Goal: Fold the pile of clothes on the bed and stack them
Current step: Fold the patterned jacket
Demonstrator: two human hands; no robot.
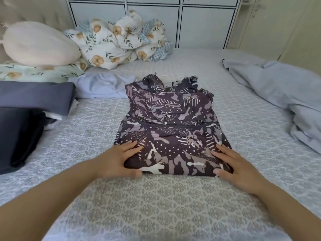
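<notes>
In the middle of the frame a purple patterned garment (pixel 166 129) lies on the bed (pixel 156 206), partly folded, with its near edge doubled over. The left hand (pixel 118 160) holds the lower left corner of that near edge; its fingers lie on top of the cloth and its thumb sits at the front of the fold. The right hand (pixel 238 168) holds the lower right corner the same way, fingers spread on top and thumb pressed at the front edge. Both hands are mostly flat, only a little bent round the fold. At the left edge of the frame is a stack of dark blue folded clothes (pixel 29 117). Just behind it, touching the patterned garment's upper left side, lies a pale lilac piece of clothing (pixel 102 86). At the right side of the frame a light blue cloth (pixel 278 94) lies rumpled on the bed. In the upper left are a cream pillow (pixel 38 44) and a bunched flowery blanket (pixel 121 40), and behind them white cupboard doors (pixel 199 23).
</notes>
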